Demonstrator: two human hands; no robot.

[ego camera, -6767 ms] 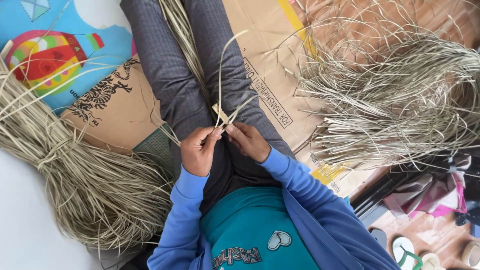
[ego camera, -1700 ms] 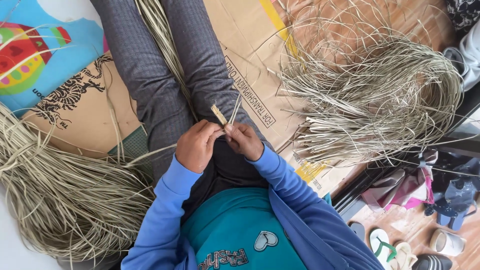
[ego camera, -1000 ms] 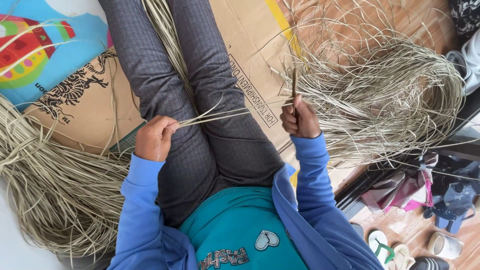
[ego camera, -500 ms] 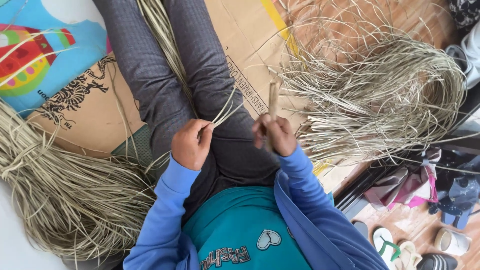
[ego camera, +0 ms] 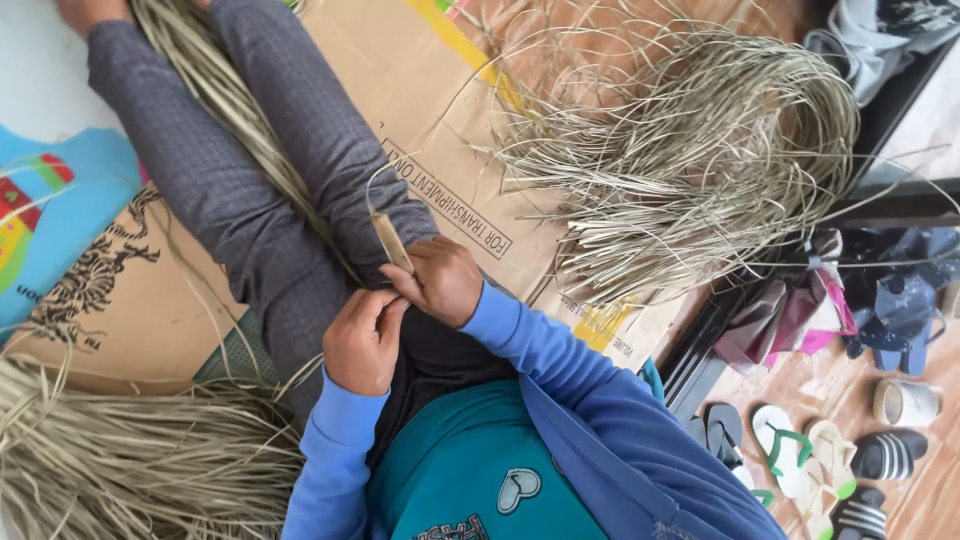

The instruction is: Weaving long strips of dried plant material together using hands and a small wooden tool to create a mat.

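I sit on flattened cardboard (ego camera: 400, 60) with my legs in grey trousers (ego camera: 240, 190) stretched out. My right hand (ego camera: 440, 282) grips a short tan stick-like tool (ego camera: 390, 240) that points up and away over my right thigh. My left hand (ego camera: 362, 340) is closed just below it, fingers pinched on thin dry grass strands (ego camera: 345, 270) that meet the tool. The two hands nearly touch above my lap. A band of the same strands (ego camera: 215, 90) runs between my legs.
A big loose heap of dry straw (ego camera: 690, 150) lies to the right on the cardboard. Another thick bundle (ego camera: 130, 460) lies at the lower left. A colourful mat (ego camera: 50, 220) is at left. Sandals and shoes (ego camera: 800, 450) and cloth (ego camera: 800, 310) lie at the lower right.
My hands have come back together over my lap; the right hand with the tool moved left toward the left hand. The view has shifted so the scene sits lower and further left.
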